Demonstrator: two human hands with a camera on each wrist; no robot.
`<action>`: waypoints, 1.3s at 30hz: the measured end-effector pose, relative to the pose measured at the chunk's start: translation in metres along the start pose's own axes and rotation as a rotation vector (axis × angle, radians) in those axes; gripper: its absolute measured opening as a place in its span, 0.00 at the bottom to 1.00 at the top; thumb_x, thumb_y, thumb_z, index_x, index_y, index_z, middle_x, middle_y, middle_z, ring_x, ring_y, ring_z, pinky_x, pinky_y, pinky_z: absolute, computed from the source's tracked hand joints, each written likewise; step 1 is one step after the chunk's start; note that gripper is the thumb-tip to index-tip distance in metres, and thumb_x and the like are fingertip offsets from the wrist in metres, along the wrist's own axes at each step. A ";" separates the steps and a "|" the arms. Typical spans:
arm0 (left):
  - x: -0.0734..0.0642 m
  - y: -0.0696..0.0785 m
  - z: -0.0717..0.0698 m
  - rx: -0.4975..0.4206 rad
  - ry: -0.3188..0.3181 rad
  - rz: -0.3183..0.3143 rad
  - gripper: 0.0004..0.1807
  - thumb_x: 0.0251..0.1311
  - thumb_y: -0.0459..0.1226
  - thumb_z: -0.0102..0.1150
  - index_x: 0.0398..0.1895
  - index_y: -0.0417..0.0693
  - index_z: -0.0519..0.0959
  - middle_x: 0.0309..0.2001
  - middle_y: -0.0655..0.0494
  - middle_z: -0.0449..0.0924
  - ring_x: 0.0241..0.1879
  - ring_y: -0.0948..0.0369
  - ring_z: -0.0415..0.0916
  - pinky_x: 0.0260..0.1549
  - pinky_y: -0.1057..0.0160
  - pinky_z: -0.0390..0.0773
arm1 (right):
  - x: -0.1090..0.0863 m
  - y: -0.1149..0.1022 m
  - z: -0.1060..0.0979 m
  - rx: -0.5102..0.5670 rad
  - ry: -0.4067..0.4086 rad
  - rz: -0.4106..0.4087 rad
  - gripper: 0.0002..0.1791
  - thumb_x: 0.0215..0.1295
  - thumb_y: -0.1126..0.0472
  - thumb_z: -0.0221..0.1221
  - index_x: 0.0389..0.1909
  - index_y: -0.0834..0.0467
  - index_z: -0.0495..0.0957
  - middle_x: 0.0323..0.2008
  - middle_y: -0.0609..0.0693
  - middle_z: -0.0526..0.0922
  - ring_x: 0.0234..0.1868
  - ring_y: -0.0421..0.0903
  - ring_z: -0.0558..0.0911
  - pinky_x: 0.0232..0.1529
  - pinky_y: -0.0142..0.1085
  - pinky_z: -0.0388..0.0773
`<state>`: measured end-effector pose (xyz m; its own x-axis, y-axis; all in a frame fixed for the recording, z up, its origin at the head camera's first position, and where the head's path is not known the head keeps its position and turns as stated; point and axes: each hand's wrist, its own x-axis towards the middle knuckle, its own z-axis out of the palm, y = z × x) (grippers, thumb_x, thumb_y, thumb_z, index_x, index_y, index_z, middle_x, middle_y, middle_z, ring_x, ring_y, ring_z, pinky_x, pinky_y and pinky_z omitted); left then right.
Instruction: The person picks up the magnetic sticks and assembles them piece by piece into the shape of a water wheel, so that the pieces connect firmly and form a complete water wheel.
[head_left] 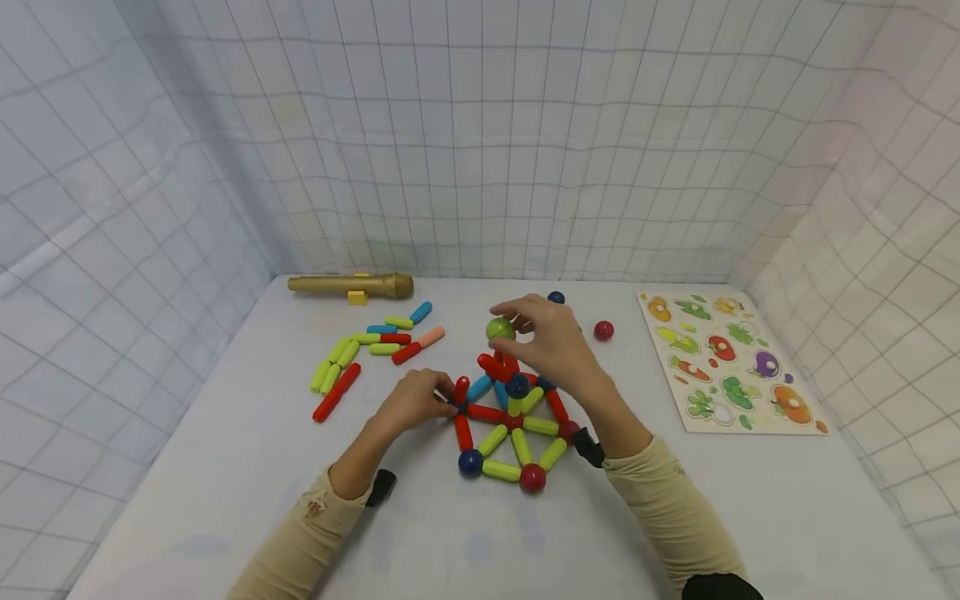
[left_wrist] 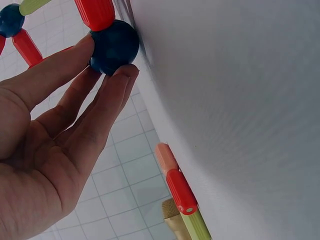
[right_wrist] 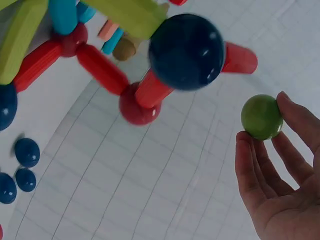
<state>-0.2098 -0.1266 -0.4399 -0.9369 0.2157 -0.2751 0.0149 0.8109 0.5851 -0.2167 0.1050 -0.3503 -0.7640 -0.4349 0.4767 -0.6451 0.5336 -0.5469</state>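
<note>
On the table stands a structure of red, green and light blue sticks joined by balls; a red ball is at its middle and a dark blue ball stands raised. At its left side my left hand pinches a dark blue corner ball between thumb and fingertips, with a red stick rising from that ball. My right hand holds a green ball by the fingertips, in the air over the back of the structure. Nearby, a short red stick sticks out from the raised blue ball.
Loose sticks in green, red, blue and peach lie at the left, with a gold toy microphone behind them. A vegetable puzzle board lies at the right. Behind the structure are a loose red ball and blue balls.
</note>
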 end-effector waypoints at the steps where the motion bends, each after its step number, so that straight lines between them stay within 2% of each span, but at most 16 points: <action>1: 0.000 0.000 0.001 -0.004 0.001 0.002 0.15 0.55 0.34 0.69 0.46 0.43 0.83 0.41 0.52 0.84 0.38 0.59 0.76 0.42 0.61 0.81 | 0.002 -0.006 0.004 0.011 -0.019 -0.028 0.19 0.56 0.58 0.70 0.48 0.57 0.82 0.42 0.50 0.85 0.39 0.44 0.83 0.43 0.36 0.83; 3: 0.001 -0.001 0.003 -0.010 -0.002 0.005 0.14 0.54 0.34 0.69 0.45 0.43 0.83 0.40 0.52 0.84 0.37 0.60 0.77 0.42 0.61 0.82 | 0.003 -0.014 0.010 0.011 -0.062 -0.053 0.18 0.56 0.58 0.70 0.47 0.57 0.83 0.42 0.49 0.85 0.38 0.42 0.82 0.42 0.34 0.83; 7: 0.000 -0.001 0.006 -0.023 0.000 0.019 0.14 0.54 0.35 0.70 0.44 0.43 0.83 0.39 0.52 0.85 0.37 0.60 0.77 0.41 0.62 0.82 | 0.004 -0.018 0.018 -0.015 -0.150 -0.049 0.14 0.57 0.58 0.69 0.44 0.56 0.84 0.42 0.48 0.84 0.38 0.41 0.80 0.41 0.34 0.82; 12: -0.001 -0.001 0.006 -0.019 0.009 0.015 0.14 0.54 0.35 0.70 0.44 0.43 0.83 0.38 0.53 0.84 0.37 0.60 0.77 0.40 0.62 0.82 | 0.008 -0.019 0.025 -0.048 -0.243 -0.038 0.14 0.59 0.59 0.68 0.46 0.56 0.84 0.43 0.48 0.84 0.40 0.42 0.81 0.41 0.30 0.80; 19: -0.002 -0.002 0.001 -0.015 0.009 0.017 0.14 0.53 0.35 0.70 0.44 0.42 0.83 0.39 0.53 0.85 0.36 0.60 0.77 0.40 0.61 0.82 | 0.024 -0.027 0.037 -0.096 -0.416 0.022 0.15 0.61 0.61 0.65 0.49 0.58 0.84 0.45 0.50 0.84 0.42 0.44 0.80 0.42 0.31 0.77; 24: -0.002 0.000 -0.002 -0.006 0.000 0.023 0.15 0.53 0.35 0.71 0.44 0.42 0.83 0.38 0.54 0.85 0.36 0.60 0.77 0.39 0.62 0.81 | 0.032 -0.028 0.047 -0.109 -0.532 0.101 0.14 0.59 0.62 0.66 0.46 0.57 0.85 0.44 0.50 0.85 0.41 0.44 0.78 0.40 0.32 0.77; 30: -0.001 0.002 -0.001 -0.001 -0.003 0.028 0.14 0.53 0.34 0.70 0.43 0.42 0.83 0.37 0.54 0.84 0.35 0.60 0.76 0.38 0.63 0.80 | 0.031 -0.025 0.053 -0.120 -0.568 0.129 0.13 0.58 0.61 0.68 0.45 0.57 0.86 0.44 0.50 0.85 0.45 0.46 0.78 0.44 0.34 0.80; 39: -0.001 -0.001 -0.004 -0.018 -0.019 0.019 0.14 0.54 0.34 0.70 0.45 0.43 0.83 0.39 0.54 0.85 0.37 0.60 0.77 0.42 0.61 0.81 | 0.032 -0.024 0.053 -0.073 -0.585 0.173 0.14 0.59 0.62 0.66 0.47 0.58 0.85 0.45 0.50 0.85 0.41 0.44 0.77 0.38 0.31 0.79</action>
<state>-0.2106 -0.1295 -0.4374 -0.9295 0.2419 -0.2783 0.0264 0.7964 0.6042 -0.2262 0.0398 -0.3581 -0.7532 -0.6524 -0.0834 -0.5236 0.6716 -0.5242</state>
